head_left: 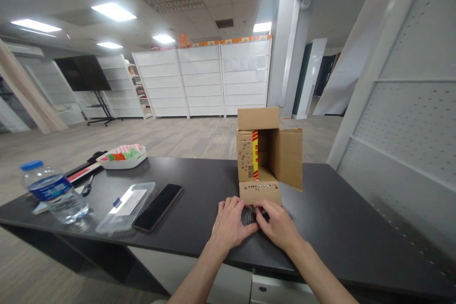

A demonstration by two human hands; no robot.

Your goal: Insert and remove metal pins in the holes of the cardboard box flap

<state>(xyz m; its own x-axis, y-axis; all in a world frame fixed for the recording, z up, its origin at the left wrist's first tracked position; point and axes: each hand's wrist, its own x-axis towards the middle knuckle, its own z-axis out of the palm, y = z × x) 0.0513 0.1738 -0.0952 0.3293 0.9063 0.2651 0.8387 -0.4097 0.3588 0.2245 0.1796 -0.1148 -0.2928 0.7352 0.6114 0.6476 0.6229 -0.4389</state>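
Note:
A cardboard box [242, 154] stands on the dark desk, its opening facing me and its flaps spread. Small dots or studs speckle its left side, and a row of them crosses the front flap [261, 192], which slopes down toward my hands. Just below that flap's edge is a small dark piece with silvery metal strips [250, 215], too small to name. My left hand [231, 222] curls round its left side, fingertips at the top and thumb below. Against its right side, my right hand [280, 225] is closed in a pinch. Fingers hide part of the piece.
On the desk [199, 204] to the left lie a black phone [158, 207], a clear plastic case [124, 209] and a water bottle [55, 192]. Behind them is a white basket [124, 164] with colourful packets. A white perforated panel [409, 142] borders the right side.

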